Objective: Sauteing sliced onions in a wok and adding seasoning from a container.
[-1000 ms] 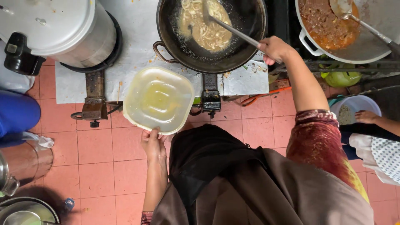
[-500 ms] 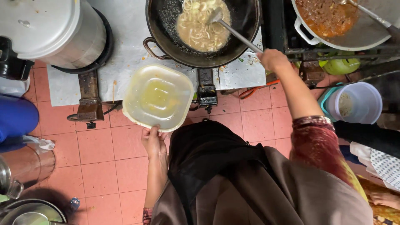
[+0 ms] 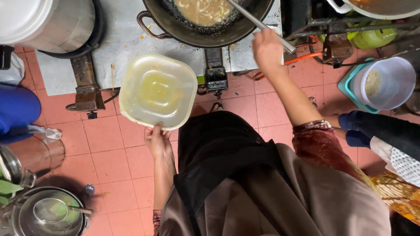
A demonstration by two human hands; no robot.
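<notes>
Left hand (image 3: 158,142) pinches the near rim of a square translucent plastic container (image 3: 157,91), holding it level just below the black wok (image 3: 205,22). Right hand (image 3: 267,49) is closed round a long metal ladle handle (image 3: 258,24) reaching into the wok's noodle broth (image 3: 203,9).

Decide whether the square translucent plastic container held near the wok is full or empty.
Nearly empty: the square translucent plastic container shows only a thin yellowish film on its bottom. The left hand holds its rim.

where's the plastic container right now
In the head view, the pale square container is left of centre, held at its near edge by the left hand, just below the black wok.
</notes>
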